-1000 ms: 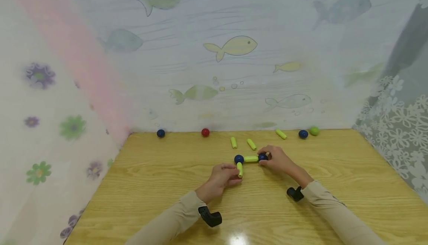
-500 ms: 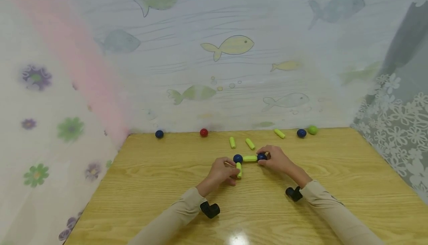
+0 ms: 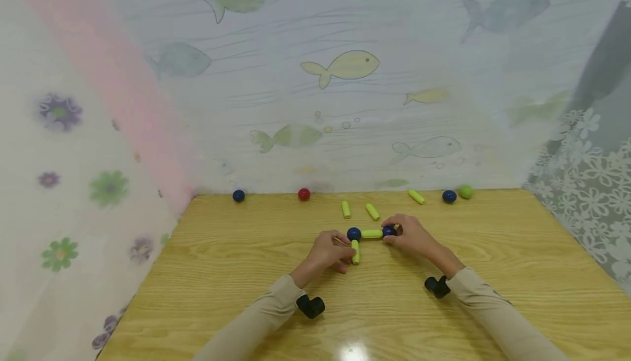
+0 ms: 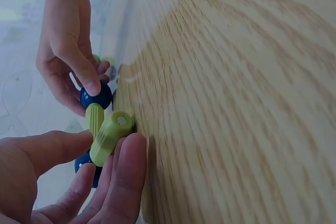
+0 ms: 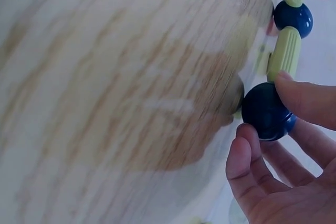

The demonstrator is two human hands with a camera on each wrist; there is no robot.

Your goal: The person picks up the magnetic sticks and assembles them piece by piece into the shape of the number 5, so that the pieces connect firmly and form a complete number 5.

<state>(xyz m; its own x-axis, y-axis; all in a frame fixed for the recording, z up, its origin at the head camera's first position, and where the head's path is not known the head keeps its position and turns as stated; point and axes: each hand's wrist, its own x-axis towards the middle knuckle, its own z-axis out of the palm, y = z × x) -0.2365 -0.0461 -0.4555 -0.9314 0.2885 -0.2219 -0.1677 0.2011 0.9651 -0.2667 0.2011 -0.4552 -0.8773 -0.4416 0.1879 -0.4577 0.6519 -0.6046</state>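
A yellow-green magnetic rod point(image 3: 355, 252) points toward the person, one end on a blue ball point(image 3: 354, 234). My left hand point(image 3: 327, 254) pinches this rod between thumb and fingers. In the left wrist view its free end shows a round metal disc. From the same ball a second yellow-green rod point(image 3: 372, 234) runs right to another blue ball point(image 5: 269, 111). The thumb and fingers of my right hand point(image 3: 409, 235) grip that ball. All four pieces join in an L shape, low over the wooden table point(image 3: 236, 284).
Behind the joined pieces lie two loose yellow-green rods point(image 3: 372, 211). Along the table's back edge are a blue ball point(image 3: 239, 195), a red ball point(image 3: 303, 194), another rod point(image 3: 416, 196), a further blue ball point(image 3: 449, 196) and a green ball point(image 3: 465, 191). Fish-patterned fabric point(image 3: 276, 87) hangs behind.
The left hand's lower fingers have drawn back slightly to the left from under the rod, while its pinch stays. My right hand keeps its hold, and the joined pieces look the same.
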